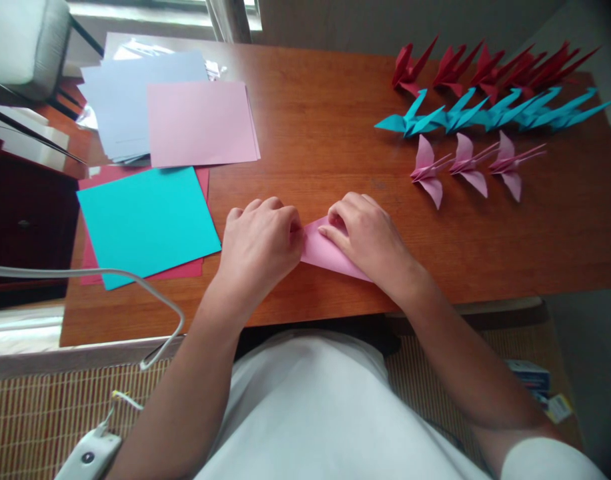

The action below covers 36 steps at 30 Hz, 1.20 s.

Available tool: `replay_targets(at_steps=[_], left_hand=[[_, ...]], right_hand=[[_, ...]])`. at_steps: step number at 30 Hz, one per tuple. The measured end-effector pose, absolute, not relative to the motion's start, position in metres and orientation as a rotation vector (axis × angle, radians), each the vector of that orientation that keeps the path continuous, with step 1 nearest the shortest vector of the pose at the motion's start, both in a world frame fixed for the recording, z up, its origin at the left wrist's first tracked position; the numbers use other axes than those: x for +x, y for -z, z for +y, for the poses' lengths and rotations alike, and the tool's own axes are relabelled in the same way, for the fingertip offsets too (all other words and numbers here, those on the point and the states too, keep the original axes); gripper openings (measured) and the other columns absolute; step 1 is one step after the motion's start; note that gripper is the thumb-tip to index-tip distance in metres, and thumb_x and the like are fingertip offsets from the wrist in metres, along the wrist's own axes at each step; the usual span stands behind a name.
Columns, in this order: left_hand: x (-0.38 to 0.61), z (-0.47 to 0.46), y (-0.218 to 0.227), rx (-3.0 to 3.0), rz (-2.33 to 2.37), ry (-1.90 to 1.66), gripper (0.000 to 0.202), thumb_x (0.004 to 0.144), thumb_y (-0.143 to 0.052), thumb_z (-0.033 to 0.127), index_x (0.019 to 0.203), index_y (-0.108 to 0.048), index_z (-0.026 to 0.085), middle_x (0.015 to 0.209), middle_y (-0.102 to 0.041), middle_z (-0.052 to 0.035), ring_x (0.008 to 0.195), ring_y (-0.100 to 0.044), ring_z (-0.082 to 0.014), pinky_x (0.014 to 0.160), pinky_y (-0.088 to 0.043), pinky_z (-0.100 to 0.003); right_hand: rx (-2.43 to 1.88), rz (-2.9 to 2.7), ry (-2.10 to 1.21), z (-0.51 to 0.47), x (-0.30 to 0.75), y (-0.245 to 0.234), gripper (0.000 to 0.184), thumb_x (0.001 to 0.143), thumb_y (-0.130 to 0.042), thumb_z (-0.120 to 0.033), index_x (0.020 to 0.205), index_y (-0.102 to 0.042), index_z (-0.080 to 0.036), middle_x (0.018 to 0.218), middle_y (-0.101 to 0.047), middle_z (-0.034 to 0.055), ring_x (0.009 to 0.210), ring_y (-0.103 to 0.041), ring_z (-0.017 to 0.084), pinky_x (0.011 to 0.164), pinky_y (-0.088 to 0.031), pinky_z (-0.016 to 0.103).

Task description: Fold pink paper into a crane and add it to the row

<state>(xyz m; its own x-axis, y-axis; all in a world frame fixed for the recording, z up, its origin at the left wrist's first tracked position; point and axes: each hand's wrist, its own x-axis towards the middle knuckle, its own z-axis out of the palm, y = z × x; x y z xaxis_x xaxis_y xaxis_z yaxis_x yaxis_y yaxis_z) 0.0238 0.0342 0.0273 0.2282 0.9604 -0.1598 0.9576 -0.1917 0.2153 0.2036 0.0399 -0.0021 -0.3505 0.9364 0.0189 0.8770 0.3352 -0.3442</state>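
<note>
A folded piece of pink origami paper (330, 252) lies near the table's front edge, between my two hands. My left hand (265, 230) has its fingers curled closed at the paper's left end. My right hand (363, 227) grips the paper's right part, thumb and fingers bent together on its upper edge. Both hands partly cover the paper, so its full outline is hidden. Farther right stand three pink paper cranes (468, 163), with a row of several turquoise cranes (485, 117) and a row of several red cranes (485, 67) behind them.
On the wooden table (305, 133), left, lie pink sheets (200, 123), pale blue-grey sheets (125, 100), a turquoise sheet (150, 217) and red sheets (183, 270). A white cable (150, 287) hangs across the front left corner. A chair (28, 47) stands at the far left.
</note>
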Motion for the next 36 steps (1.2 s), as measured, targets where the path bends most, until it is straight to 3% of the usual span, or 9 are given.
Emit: replay_targets(at_steps=[12, 16, 21, 36], left_hand=[[0.025, 0.034, -0.03, 2.249, 1.785, 0.009, 0.023, 0.092, -0.051, 0.026, 0.086, -0.073, 0.022, 0.098, -0.073, -0.0098, 0.097, -0.067, -0.0296, 0.078, -0.043, -0.04], [0.025, 0.034, -0.03, 2.244, 1.786, 0.018, 0.025, 0.093, -0.049, 0.026, 0.087, -0.073, 0.022, 0.099, -0.073, -0.0101, 0.097, -0.067, -0.0298, 0.079, -0.044, -0.04], [0.024, 0.034, -0.029, 2.271, 1.784, 0.012, 0.024, 0.093, -0.05, 0.027, 0.086, -0.072, 0.022, 0.099, -0.073, -0.0094, 0.097, -0.067, -0.0288, 0.078, -0.043, -0.04], [0.022, 0.036, -0.028, 2.276, 1.786, 0.007, 0.025, 0.091, -0.051, 0.029, 0.079, -0.071, 0.021, 0.096, -0.074, -0.0099, 0.097, -0.067, -0.0305, 0.077, -0.042, -0.042]], right_hand=[[-1.647, -2.391, -0.408, 0.04, 0.204, 0.001, 0.012, 0.092, -0.071, -0.03, 0.091, -0.065, -0.019, 0.1, -0.067, 0.0097, 0.097, -0.058, 0.026, 0.084, -0.044, 0.037], [-1.533, -2.468, -0.466, 0.042, 0.204, -0.003, 0.005, 0.096, -0.063, -0.024, 0.096, -0.066, -0.02, 0.104, -0.066, 0.0091, 0.1, -0.057, 0.025, 0.084, -0.044, 0.035], [-1.364, -2.501, -0.588, 0.044, 0.206, -0.001, 0.02, 0.103, -0.05, -0.021, 0.099, -0.069, -0.021, 0.103, -0.065, 0.0065, 0.101, -0.058, 0.021, 0.082, -0.043, 0.032], [-1.339, -2.451, -0.543, 0.043, 0.211, 0.008, 0.026, 0.102, -0.052, -0.026, 0.098, -0.077, -0.028, 0.097, -0.065, 0.0042, 0.093, -0.058, 0.019, 0.078, -0.043, 0.031]])
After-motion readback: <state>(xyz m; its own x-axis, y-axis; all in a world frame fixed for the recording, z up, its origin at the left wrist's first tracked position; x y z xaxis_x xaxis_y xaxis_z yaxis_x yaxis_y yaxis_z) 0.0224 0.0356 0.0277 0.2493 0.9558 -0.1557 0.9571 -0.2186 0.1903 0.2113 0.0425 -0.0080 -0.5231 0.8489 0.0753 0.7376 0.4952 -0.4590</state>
